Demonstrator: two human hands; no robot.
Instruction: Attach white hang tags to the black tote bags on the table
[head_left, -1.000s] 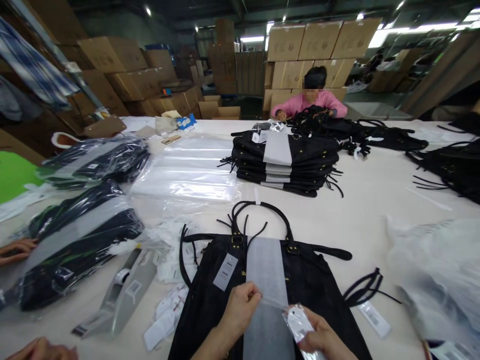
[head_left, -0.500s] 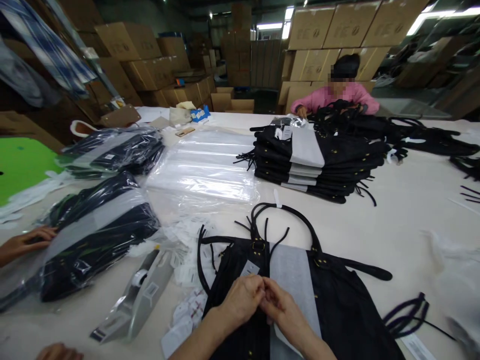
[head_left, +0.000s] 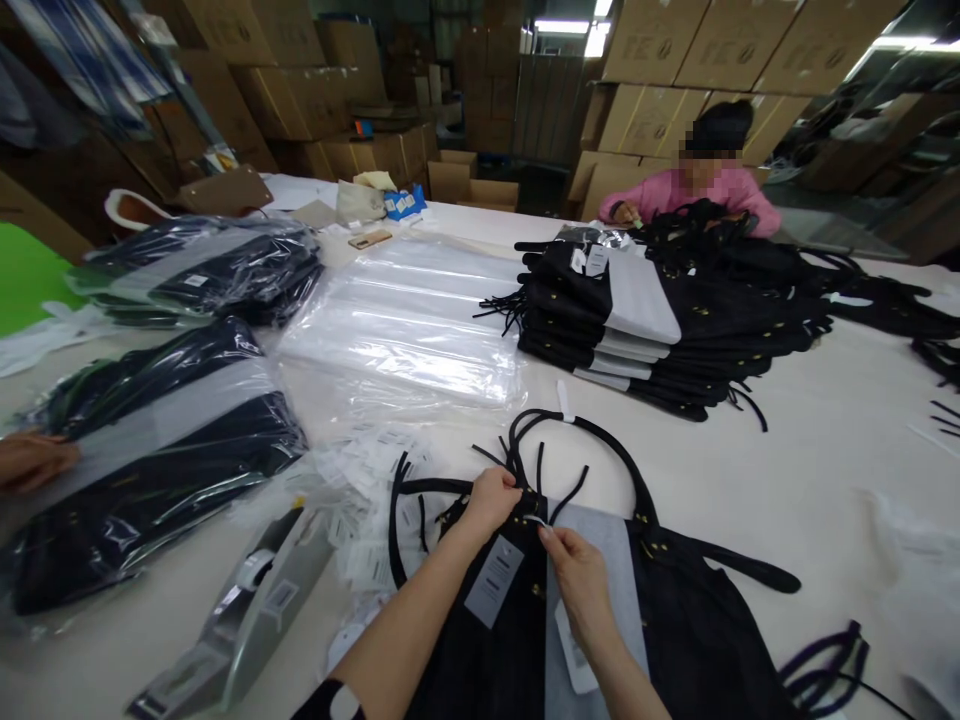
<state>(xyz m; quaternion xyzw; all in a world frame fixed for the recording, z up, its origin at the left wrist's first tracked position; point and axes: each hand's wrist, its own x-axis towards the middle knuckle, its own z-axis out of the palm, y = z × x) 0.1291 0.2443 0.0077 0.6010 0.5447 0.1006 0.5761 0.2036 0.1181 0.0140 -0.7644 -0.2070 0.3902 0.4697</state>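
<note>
A black handbag lies flat in front of me, with a pale paper band around its middle and its handles stretched away from me. My left hand is closed at the base of a handle, its fingertips on the strap near the gold fittings. My right hand pinches a thin white tag string just beside it. A grey printed tag lies on the black front. A white tag shows under my right hand, partly hidden.
Left of the bag are loose white labels and a grey plastic dispenser. Another person's hand touches a plastic-wrapped bag. Clear plastic sleeves and stacked black bags lie beyond. A person in pink sits opposite.
My hands have moved away from me and apart, from the bag's front to the handle base. The grey tag now lies uncovered. The other person's hand at left has shifted left in view.
</note>
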